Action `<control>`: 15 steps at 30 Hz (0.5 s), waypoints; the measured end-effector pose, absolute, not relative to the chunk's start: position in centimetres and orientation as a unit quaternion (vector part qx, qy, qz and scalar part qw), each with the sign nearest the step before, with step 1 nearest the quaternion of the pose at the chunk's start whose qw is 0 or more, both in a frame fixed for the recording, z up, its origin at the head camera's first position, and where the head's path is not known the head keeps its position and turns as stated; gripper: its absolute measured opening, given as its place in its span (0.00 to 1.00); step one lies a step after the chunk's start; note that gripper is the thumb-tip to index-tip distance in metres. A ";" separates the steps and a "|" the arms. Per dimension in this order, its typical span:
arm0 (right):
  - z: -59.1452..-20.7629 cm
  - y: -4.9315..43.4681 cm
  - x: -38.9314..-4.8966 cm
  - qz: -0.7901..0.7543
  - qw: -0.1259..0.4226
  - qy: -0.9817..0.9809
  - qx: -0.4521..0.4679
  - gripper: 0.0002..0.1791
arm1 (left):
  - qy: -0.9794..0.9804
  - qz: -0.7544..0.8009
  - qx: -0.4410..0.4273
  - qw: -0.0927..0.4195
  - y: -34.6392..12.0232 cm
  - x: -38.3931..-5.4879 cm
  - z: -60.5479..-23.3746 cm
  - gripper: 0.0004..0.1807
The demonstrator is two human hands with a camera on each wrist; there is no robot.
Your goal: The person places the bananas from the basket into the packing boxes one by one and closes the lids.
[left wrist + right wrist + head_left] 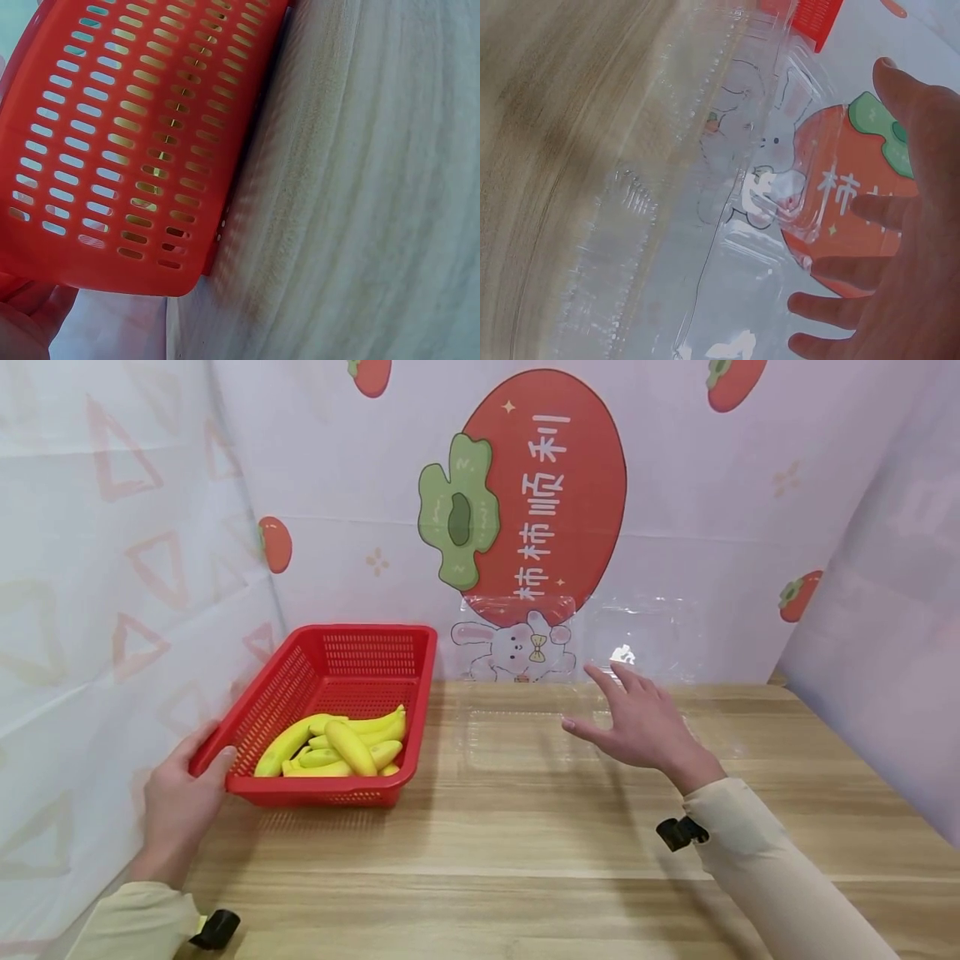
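Bananas (350,747) lie piled in the red basket (322,787), ahead of and inward from your left hand (177,802), which grips the rim at its near corner, thumb over the top. Your right hand (641,722) has its fingers spread wide and holds nothing. Clear boxes (517,739) sit with lids raised on the desk (480,893), around and just beyond that hand, which partly hides one. A patterned sheet (67,710) hangs close along your left hand's outer side.
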State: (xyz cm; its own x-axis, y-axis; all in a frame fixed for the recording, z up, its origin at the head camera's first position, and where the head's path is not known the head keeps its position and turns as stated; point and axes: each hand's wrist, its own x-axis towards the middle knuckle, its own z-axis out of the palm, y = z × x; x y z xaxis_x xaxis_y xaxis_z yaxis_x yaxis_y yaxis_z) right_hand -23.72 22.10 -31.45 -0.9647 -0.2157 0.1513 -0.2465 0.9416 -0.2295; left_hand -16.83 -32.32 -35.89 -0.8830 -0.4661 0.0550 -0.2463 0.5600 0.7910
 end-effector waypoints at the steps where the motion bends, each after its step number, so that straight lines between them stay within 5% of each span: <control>1: -31.4 22.0 -23.8 0.124 0.062 -0.983 0.117 0.57 | -0.873 -0.423 0.204 0.131 -32.3 -16.8 -35.9 0.37; 15: -30.7 19.9 -24.4 0.143 0.080 -0.976 0.142 0.55 | -0.879 -0.413 0.184 0.151 -32.4 -16.6 -36.1 0.36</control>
